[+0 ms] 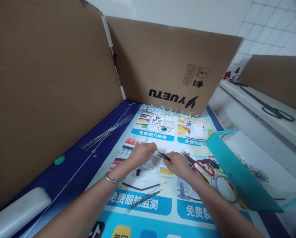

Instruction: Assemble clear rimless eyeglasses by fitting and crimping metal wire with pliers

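Over the middle of the printed poster (174, 205), my left hand (143, 154) is closed, fingertips pinched on something too small to make out. Just to its right my right hand (179, 162) is wrapped round dark-tipped pliers (165, 156), whose jaws point left toward my left fingertips without visibly touching them. Beneath the hands lie thin wire and small clear pieces (148, 168). Red-handled scissors (203, 167) rest right beside my right hand. Nearer me on the poster is a bundle of thin wires (144, 199).
Cardboard panels (172, 66) stand behind and at the left. Clear bits line the back panel's foot. More wires (108, 132) lie at the left. A teal-edged box (239, 175) with wire pieces and a wire coil (226, 188) are at the right. A white case (21, 211) sits front left.
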The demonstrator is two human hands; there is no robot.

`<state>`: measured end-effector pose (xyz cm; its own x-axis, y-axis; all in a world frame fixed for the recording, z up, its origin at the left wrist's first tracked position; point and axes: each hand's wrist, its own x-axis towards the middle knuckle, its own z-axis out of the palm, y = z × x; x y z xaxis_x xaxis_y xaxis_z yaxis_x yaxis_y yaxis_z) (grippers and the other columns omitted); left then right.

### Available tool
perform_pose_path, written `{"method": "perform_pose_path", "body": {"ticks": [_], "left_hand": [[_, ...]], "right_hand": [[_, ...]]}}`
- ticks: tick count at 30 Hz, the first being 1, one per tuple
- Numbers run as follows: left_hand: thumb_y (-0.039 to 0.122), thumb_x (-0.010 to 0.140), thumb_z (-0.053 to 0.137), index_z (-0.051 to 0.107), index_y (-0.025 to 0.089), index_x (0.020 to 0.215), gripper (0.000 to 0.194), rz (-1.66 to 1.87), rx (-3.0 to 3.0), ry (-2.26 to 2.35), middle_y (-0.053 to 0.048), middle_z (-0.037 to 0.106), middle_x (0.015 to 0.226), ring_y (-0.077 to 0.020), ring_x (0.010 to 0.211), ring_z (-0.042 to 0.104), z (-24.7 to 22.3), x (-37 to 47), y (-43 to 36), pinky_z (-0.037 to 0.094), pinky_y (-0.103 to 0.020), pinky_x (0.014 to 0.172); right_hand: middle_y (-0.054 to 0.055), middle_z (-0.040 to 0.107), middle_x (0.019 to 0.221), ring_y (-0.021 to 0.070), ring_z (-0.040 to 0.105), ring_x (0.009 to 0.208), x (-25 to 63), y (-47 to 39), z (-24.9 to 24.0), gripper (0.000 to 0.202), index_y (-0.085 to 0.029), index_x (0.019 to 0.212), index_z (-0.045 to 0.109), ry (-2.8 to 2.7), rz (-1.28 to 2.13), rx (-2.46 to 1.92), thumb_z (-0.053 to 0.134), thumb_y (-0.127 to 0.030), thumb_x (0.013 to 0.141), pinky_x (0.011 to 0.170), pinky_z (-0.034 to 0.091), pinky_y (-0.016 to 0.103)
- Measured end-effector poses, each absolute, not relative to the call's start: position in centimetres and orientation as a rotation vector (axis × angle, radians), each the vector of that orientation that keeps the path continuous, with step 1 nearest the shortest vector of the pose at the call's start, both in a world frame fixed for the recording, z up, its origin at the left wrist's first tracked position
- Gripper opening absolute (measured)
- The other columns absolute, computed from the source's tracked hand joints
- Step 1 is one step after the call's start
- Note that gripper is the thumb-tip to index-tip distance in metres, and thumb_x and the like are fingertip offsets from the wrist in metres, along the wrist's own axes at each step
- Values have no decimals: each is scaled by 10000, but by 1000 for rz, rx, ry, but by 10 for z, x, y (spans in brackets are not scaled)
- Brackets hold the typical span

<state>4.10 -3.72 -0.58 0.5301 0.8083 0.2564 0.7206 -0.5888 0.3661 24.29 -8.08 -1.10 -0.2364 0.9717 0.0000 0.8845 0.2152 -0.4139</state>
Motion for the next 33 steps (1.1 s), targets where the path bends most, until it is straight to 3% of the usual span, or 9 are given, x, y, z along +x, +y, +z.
{"method": "perform_pose_path", "body": {"ticks": [7, 13, 22, 28, 33], "left_hand": [[357, 884, 324, 560, 208, 843, 282, 511, 2625, 1326, -22, 625, 720, -150, 678, 570, -2, 43, -40, 325, -230, 577], [341, 877, 335, 561, 188, 803, 283, 453, 2770, 1291, -39, 629, 722, -173, 685, 570, 1, 49, -46, 316, -250, 575], [356, 876, 349, 564, 204, 869, 263, 434, 2682, 1183, -39, 642, 761, -175, 727, 580, 6, 41, -40, 342, -244, 607], [325, 866, 375, 570, 206, 848, 229, 500, 2503, 1071, -11, 624, 769, -142, 702, 555, 12, 33, -34, 361, -219, 614], [294, 839, 418, 600, 202, 877, 207, 512, 2460, 1040, -23, 609, 847, -148, 785, 542, 14, 14, -20, 384, -230, 704]], "right_hand": [[4, 526, 625, 127, 462, 596, 247, -77, -15, 318, -177, 687, 564, -2007, 584, -1703, 441, -446, 803, 550, 284, 231], [-29, 540, 694, 103, 466, 619, 234, -81, -19, 286, -197, 914, 573, -1877, 791, -1508, 433, -424, 812, 535, 340, 194], [-35, 468, 650, 87, 407, 597, 217, -83, -14, 250, -169, 857, 578, -1754, 860, -1408, 469, -381, 783, 536, 333, 184], [-43, 405, 571, 88, 374, 553, 214, -79, -10, 279, -169, 717, 561, -1755, 831, -1446, 464, -425, 772, 494, 289, 188], [-38, 427, 573, 95, 376, 545, 211, -71, -14, 304, -174, 711, 555, -1738, 758, -1502, 442, -447, 779, 499, 284, 198]]}}
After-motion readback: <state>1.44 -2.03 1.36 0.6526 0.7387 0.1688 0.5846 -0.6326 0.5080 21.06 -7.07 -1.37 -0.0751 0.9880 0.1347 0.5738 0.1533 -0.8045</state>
